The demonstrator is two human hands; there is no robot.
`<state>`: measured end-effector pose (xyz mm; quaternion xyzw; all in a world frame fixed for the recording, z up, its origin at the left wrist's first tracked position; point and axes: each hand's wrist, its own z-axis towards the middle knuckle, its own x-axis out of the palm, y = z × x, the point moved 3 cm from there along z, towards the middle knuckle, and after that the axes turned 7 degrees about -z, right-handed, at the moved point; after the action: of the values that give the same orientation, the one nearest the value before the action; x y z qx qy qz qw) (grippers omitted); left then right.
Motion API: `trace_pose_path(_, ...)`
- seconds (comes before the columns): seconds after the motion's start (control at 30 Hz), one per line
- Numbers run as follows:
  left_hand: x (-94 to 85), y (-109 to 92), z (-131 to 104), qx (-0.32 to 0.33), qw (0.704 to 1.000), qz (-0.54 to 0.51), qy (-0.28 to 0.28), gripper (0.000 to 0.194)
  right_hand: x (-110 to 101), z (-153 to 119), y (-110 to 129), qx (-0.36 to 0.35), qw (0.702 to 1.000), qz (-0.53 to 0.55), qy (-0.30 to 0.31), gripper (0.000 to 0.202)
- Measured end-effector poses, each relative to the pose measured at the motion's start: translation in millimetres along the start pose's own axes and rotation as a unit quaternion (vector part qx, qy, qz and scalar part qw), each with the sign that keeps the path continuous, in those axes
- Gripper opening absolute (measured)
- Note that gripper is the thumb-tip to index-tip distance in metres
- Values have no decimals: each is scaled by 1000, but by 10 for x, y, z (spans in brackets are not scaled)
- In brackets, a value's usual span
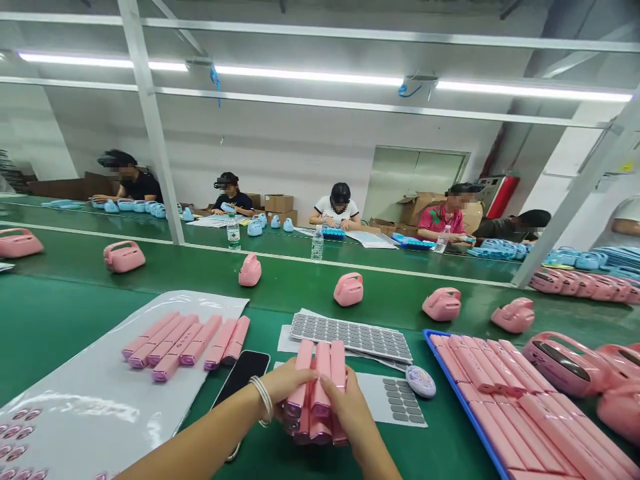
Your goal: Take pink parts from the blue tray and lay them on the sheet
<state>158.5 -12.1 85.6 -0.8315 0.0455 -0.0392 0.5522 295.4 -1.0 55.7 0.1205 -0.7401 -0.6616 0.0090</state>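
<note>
My left hand [285, 385] and right hand [350, 408] are closed from either side around a bundle of pink bars [317, 390], three across on top with more beneath that I cannot count, held just above the green table [60, 320]. About eight more bars lie in a loose row [187, 340] on a white sheet [100, 387] to my left, a blue tray [465, 407] on my right is packed with them, and six pink handled cases [349, 290] stand on the belt. A grey sticker sheet [350, 335], round white tin [421, 381] and dark phone [243, 373], partly behind my wrist, lie near; four people sit opposite.
</note>
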Motion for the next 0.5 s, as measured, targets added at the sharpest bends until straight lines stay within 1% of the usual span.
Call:
trace_pose_path(0.07,-62,-56,92,23,996,79,-20,33,-43,46,5,-3,999,-40,-20,67)
trace_pose_path(0.13,-127,-119,137,42,984,162,-53,36,-88,74,9,0,996,-78,-35,72)
trace_pose_path(0.2,-192,-144,144,40,970,226,-80,38,-125,85,22,2,991,-118,-58,79)
trace_pose_path(0.27,-255,-113,135,32,961,258,-91,37,-136,84,50,-6,984,-158,-79,78)
trace_pose_path(0.37,-342,15,148,34,965,240,-98,42,-74,76,93,-25,975,-202,-87,70)
trace_pose_path(0.43,-382,115,183,46,977,184,-98,44,5,69,98,-36,972,-217,-78,70)
trace_pose_path(0.5,-389,189,218,64,989,100,-92,43,80,63,81,-45,972,-222,-64,68)
